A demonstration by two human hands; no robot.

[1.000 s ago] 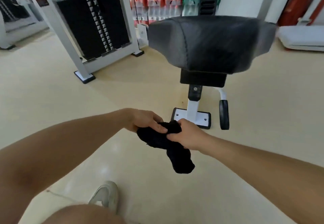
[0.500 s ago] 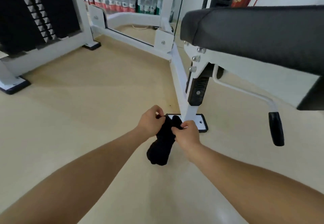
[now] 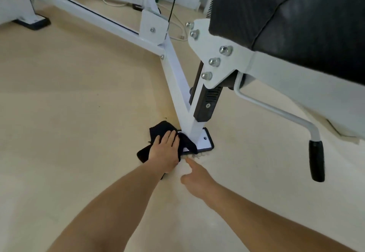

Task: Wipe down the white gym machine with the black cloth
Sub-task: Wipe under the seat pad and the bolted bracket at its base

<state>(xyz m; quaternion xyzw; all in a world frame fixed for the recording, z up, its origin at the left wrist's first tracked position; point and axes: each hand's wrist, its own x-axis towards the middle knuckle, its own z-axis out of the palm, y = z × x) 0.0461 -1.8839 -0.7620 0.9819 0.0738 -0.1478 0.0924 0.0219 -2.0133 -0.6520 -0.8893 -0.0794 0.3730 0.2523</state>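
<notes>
Change: half a second ago both hands pinched the black cloth (image 3: 160, 129) in the air; now it is down on the floor (image 3: 79, 103) under the left hand (image 3: 165, 151) alone, and the right hand (image 3: 197, 174) has let go.
Right-hand grip: index finger stretched forward, its tip at the floor just by the cloth's near edge; the other fingers are tucked in and hold nothing.
Left-hand grip: fingers straight and together, palm flat, pressing the cloth down.
Black cloth: crumpled on the floor, its right edge lapping onto the foot plate (image 3: 206, 140) of the white gym machine (image 3: 177, 78).
Foot plate: white with a dark rim and one bolt hole, flat on the floor; the upright post rises from it.
Post: a black sleeve (image 3: 207, 101) sits on it, and a white bracket (image 3: 217, 60) with silver bolts above that.
Lever (image 3: 276, 111): a grey bar running right and down to a black handle (image 3: 317, 161).
Seat pad (image 3: 296, 15): black, stitched, above the bracket.
Far frame: a white beam runs back left; a thin black cable (image 3: 173, 5) hangs beside its joint plate.
</notes>
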